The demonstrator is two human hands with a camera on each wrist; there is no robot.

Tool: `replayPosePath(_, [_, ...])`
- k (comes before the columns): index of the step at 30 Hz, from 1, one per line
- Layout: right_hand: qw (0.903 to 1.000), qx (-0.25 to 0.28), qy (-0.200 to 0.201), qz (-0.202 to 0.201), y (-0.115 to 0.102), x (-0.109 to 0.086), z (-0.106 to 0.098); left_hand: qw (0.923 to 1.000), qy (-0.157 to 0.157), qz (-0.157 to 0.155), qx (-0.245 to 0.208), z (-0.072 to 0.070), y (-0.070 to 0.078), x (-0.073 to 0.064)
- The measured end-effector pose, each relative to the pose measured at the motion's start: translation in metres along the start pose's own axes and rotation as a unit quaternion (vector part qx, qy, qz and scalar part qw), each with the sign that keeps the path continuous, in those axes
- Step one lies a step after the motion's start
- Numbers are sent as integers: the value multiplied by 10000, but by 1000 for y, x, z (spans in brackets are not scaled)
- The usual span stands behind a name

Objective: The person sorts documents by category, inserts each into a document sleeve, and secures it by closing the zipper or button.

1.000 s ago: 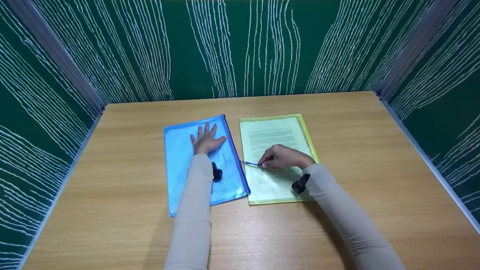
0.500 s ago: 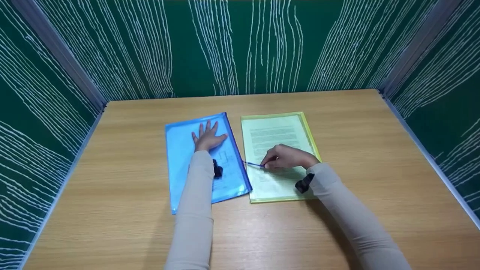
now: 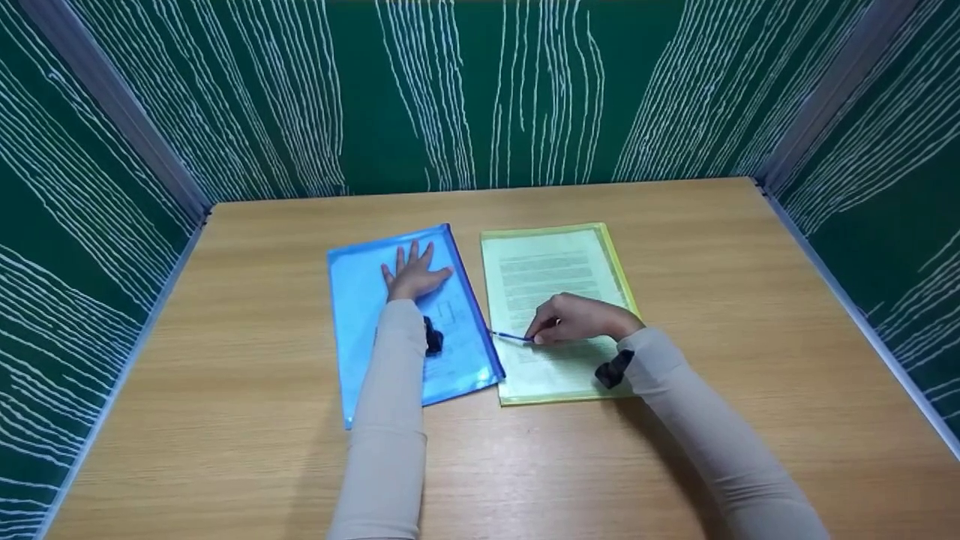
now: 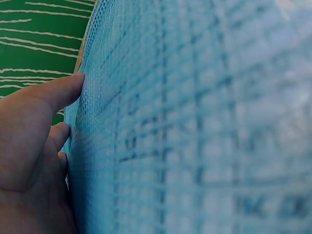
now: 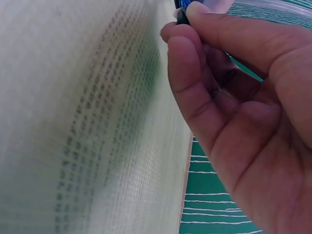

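A blue zip folder [image 3: 360,322] lies slightly turned on the table, papers showing through its mesh. My left hand [image 3: 417,280] rests flat on its upper part, fingers spread. In the left wrist view, the left thumb and fingers [image 4: 58,92] lie against the blue mesh. From the folder's dark blue right edge a thin blue zipper pull [image 3: 513,337] stretches to the right. My right hand [image 3: 574,318] pinches its end between thumb and forefinger, over the yellow zip folder [image 3: 536,244]. The right wrist view shows the pull's dark tip [image 5: 182,17] between the fingertips.
Printed paper shows through the yellow folder, which lies close beside the blue one's right edge. Both rest on a wooden table [image 3: 247,315]. Green panels with white wavy lines [image 3: 517,97] stand along the back and sides.
My right hand has shifted slightly toward the near side and right, and the pull's attached end has slid a little down the blue folder's edge. The left hand stays in place.
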State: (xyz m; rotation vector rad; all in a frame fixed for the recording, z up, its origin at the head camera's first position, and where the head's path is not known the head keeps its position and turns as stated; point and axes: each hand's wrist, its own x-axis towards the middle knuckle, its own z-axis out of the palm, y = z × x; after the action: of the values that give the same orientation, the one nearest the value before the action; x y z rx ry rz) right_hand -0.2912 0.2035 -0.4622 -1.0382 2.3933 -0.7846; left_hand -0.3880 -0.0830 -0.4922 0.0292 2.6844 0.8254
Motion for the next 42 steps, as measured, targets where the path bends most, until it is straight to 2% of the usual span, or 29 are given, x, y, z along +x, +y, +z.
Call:
replayPosePath(5, [9999,65,-72,61,1,-3,3,9999,123,-65,-47,-1,-5,-2])
replayPosePath(12, [9992,335,-225,50,3,-8,10,9993,288,-218,121,-4,-14,-3])
replayPosePath(19, [9987,421,-280,44,5,-10,9,9994,256,-215,-60,-9,-15,-3])
replayPosePath(25, [9979,554,-337,77,5,-17,8,9989,325,-308,-152,-19,-27,-6])
replayPosePath(29, [9982,526,-276,80,8,-22,8,9990,262,-313,-199,-23,-30,-5])
replayPosePath(36, [9988,442,-213,79,9,-24,9,9992,246,-297,-134,-22,-31,0])
replayPosePath(42, [9989,380,-71,263,8,-24,11,9997,169,-155,-125,-22,-35,2])
